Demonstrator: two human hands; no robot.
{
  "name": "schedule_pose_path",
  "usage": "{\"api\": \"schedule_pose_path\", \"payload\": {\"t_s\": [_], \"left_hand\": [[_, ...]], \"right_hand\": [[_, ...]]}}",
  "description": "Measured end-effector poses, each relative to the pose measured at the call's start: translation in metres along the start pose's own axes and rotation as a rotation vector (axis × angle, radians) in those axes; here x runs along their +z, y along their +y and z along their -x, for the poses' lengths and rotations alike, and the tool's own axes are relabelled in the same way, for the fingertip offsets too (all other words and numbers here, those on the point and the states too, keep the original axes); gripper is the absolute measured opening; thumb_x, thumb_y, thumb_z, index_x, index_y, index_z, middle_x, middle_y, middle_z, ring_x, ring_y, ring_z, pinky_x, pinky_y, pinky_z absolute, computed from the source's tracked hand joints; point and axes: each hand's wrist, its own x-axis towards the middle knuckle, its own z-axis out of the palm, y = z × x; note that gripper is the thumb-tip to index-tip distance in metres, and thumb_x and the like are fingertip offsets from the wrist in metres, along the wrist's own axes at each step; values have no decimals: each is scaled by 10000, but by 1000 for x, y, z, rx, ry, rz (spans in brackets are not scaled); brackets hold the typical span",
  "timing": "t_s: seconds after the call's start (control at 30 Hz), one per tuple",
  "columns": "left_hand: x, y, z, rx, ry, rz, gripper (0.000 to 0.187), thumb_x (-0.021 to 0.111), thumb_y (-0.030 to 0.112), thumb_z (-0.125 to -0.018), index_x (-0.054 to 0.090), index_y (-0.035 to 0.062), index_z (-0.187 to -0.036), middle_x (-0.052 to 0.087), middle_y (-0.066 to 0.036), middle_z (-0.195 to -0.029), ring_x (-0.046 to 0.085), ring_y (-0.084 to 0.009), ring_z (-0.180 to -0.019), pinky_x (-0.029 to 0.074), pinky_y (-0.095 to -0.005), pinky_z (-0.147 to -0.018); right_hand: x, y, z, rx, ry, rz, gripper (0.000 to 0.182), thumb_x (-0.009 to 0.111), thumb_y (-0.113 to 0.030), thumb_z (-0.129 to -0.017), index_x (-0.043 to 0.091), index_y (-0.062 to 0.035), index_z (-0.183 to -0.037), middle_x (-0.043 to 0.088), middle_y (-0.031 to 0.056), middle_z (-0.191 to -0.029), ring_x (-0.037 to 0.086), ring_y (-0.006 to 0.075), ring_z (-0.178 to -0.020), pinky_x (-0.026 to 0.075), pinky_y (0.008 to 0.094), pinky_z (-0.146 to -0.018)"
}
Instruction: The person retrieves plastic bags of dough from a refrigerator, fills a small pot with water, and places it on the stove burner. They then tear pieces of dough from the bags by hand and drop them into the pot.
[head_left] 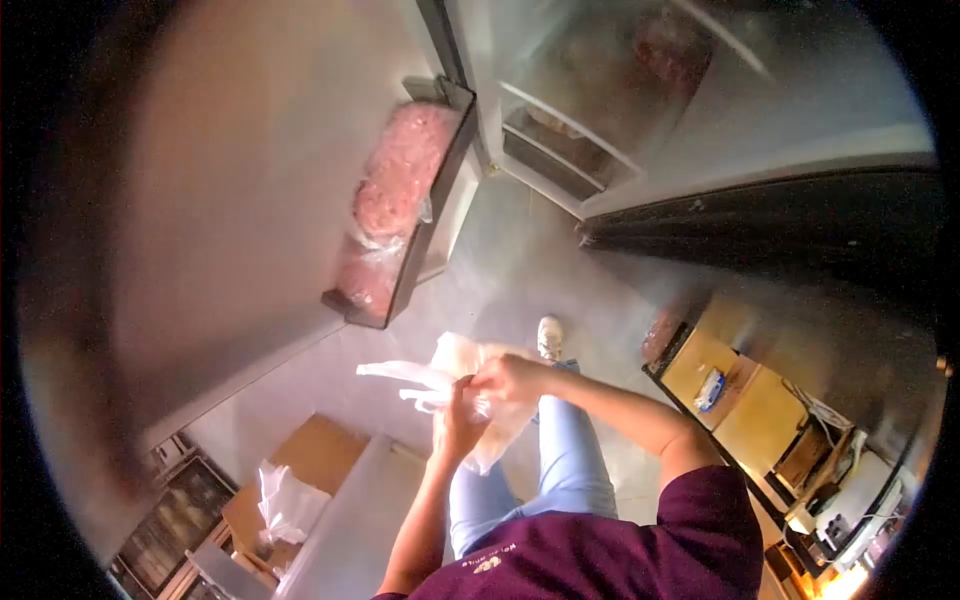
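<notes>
My left hand (460,425) grips a thin whitish plastic bag (497,445) at its gathered neck, in front of my legs. Right beside it, my right hand (505,380) has its fingers closed on the same bag. The two hands touch or nearly touch. Loose white ends of the bag (400,372) stick out to the left. Its lower part hangs below the hands, and what it contains is hard to make out. Just beyond the hands, bags of pinkish-red contents (405,170) lie in a dark-edged door shelf (425,215).
An open appliance with a shelf (555,155) stands ahead at the upper right. On the right is a wooden unit (760,420) with a blue-and-white packet (710,390). At the lower left, a white plastic bag (288,505) lies by a cardboard box (320,452).
</notes>
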Motion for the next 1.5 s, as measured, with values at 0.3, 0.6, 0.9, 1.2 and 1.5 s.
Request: {"api": "schedule_pose_path", "payload": {"t_s": [0.3,0.6,0.9,1.2,1.5], "left_hand": [[56,-140,-133,-51,169,-211,388,694,215,-646,546,11,-941,625,-189,-806,603,-349,-767,478,-403,-666],[75,-226,-147,97,138,-299,434,724,146,-568,560,42,-955,623,-154,-727,612,-324,-682,490,-377,-621],[75,-214,-147,209,187,-269,433,709,86,-543,554,51,-946,614,-144,-689,620,-298,-647,488,-353,-594],[76,-203,-149,283,153,-226,404,693,84,-562,558,32,-939,626,-148,-730,629,-301,-688,492,-343,-604],[62,-192,-143,230,178,-299,492,724,178,-571,578,36,-1020,639,-152,-787,629,-296,-750,497,-347,-672]], "right_hand": [[-266,188,-73,30,1418,1026,443,591,-156,-738,479,8,-1134,502,237,-1091,472,401,-996,379,482,-862],[-320,214,-82,-47,1640,962,699,653,-307,-732,344,41,-1253,325,284,-1248,348,429,-1150,324,495,-945],[-315,204,-92,-17,1718,822,562,651,-284,-714,467,16,-1152,417,262,-1143,420,422,-1065,396,465,-868],[-304,179,-73,-393,1635,880,395,593,-226,-760,522,-2,-1079,511,206,-1095,480,382,-1031,406,444,-867],[-329,191,-58,142,2069,639,393,549,-159,-742,510,18,-1091,508,213,-1126,445,370,-1074,363,446,-891]]}}
